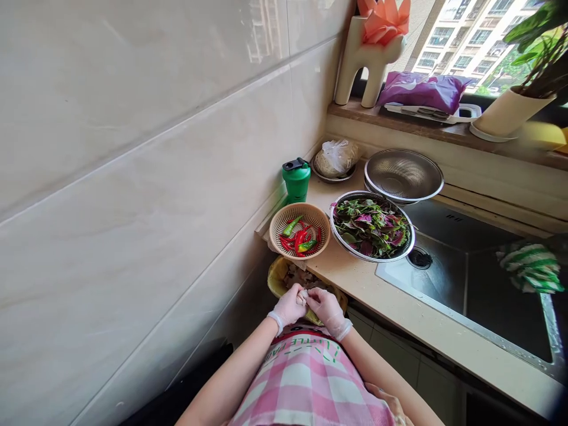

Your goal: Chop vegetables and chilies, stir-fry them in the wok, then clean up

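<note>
My left hand (pixel 288 307), in a clear glove, is closed around a small pale garlic bulb (pixel 302 297). My right hand (pixel 327 309), gloved the same way, pinches at the garlic from the other side. Both hands are in front of my pink checked apron (pixel 306 378). Beneath them is a bin with a yellow liner (pixel 277 277), holding pale scraps (pixel 299 275). Just beyond, at the counter's edge, a beige basket (pixel 325 236) holds red and green chili peppers (pixel 300 238).
A metal colander (pixel 410 251) of purple-green leaves (pixel 373 228) stands beside the sink (pixel 437 260). Behind are an empty strainer (pixel 403 174), a green shaker cup (pixel 296 180) and a bagged bundle (pixel 337 157). A striped cloth (pixel 532 267) lies over the sink divider. Tiled wall (pixel 133 195) rises at left.
</note>
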Available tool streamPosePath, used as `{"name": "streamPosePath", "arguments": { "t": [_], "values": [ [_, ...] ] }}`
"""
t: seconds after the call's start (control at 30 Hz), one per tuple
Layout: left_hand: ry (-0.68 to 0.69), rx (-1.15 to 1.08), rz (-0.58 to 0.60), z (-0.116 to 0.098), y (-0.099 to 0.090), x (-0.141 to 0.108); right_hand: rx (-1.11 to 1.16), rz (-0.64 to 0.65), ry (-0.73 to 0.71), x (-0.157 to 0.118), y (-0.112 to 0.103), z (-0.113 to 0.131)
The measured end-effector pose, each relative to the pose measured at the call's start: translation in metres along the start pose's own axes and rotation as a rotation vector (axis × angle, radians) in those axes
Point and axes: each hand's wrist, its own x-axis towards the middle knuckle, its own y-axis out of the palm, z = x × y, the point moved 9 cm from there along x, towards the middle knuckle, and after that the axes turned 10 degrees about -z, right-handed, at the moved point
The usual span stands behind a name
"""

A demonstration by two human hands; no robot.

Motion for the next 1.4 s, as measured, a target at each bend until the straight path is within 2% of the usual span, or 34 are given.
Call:
{"name": "streamPosePath", "arguments": {
  "t": [0.2, 0.63, 0.83, 0.93, 1.07, 1.23, 1.33, 1.4],
  "values": [
    [0.096, 0.131, -0.072, -0.011, 0.003, -0.001, -0.115, 0.046, 0.036, 0.0, 0.0, 0.002],
    [-0.063, 0.066, 0.007, 0.001, 0.009, -0.008, -0.116, 0.097, 0.06, 0.003, 0.001, -0.005],
    [0.025, 0.129, -0.01, -0.011, 0.007, -0.008, -0.181, 0.069, 0.073, 0.002, 0.001, -0.004],
    [0.024, 0.126, 0.035, -0.011, 0.01, -0.011, -0.199, 0.03, 0.099, 0.0, 0.002, -0.008],
    [-0.043, 0.01, 0.174, -0.001, 0.016, -0.017, -0.149, -0.014, 0.137, 0.005, 0.001, -0.021],
    [0.049, -0.341, 0.3, -0.014, 0.015, -0.018, -0.07, -0.081, 0.236, 0.013, 0.004, -0.052],
    [0.027, -0.572, 0.333, -0.017, 0.015, -0.014, -0.037, -0.082, 0.289, 0.013, 0.009, -0.067],
    [-0.017, -0.635, 0.318, -0.012, 0.016, -0.01, 0.002, -0.079, 0.291, 0.012, 0.011, -0.068]
  ]
}}
